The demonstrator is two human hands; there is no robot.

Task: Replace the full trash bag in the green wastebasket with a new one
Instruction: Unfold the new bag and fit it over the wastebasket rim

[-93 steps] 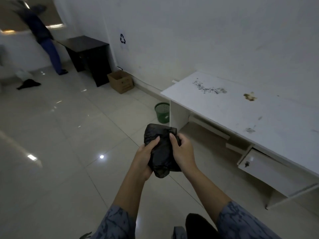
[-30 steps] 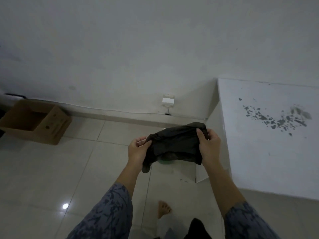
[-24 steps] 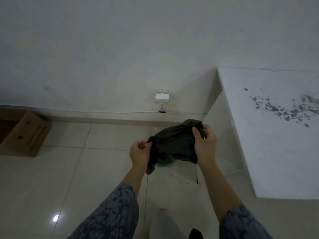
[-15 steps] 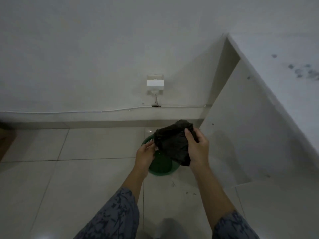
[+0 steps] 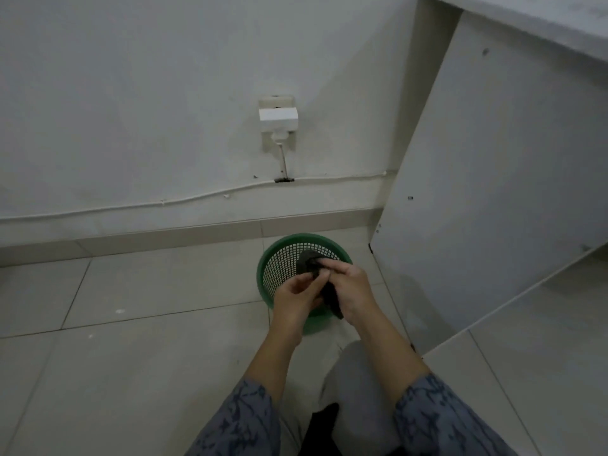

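Bag point(image 5: 311, 262) now lower, over wastebasket point(image 5: 279, 258)

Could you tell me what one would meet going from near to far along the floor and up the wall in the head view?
Patterned sleeves → hands, left hand and right hand, holding the black trash bag → green wastebasket → baseboard → white cable → wall socket.

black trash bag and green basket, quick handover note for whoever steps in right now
Left hand and right hand both pinch the bunched black trash bag just above the green mesh wastebasket.
The wastebasket stands on the floor tiles between the wall and the white desk panel; its mesh shows bare, no liner.
Done: new bag brought to it.
Left: open the bag, line the wastebasket.
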